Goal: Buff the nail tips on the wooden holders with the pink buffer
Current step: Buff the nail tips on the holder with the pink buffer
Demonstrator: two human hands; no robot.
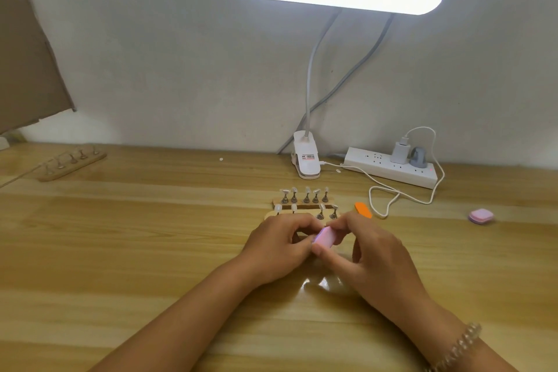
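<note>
Pink buffer (323, 235) mid-frame, just 6 o'clock of the near wooden holder (270, 216), apparently off the table (151, 235). Right hand (373, 251) pinches it, thumb under, fingers over the top. Left hand (276, 246) has its fingers curled against the buffer's 9 o'clock end. Whether it grips a nail tip or the block is hidden, so I cannot tell.

The buffer looks like a small rounded block, pale pink and matte, with one end catching lamp glare. Judged light, foam-soft with slight give, grippy not slippery. Best held by the long sides, leaving a flat face free.

Nail tips (307, 189) are small and whitish on metal stands, likely thin and easily knocked. Far wooden holder (276, 202) is at 12 o'clock of the near one, third holder (72, 163) at 10 o'clock. Orange block (363, 210) is at 1 o'clock of the hands.
</note>
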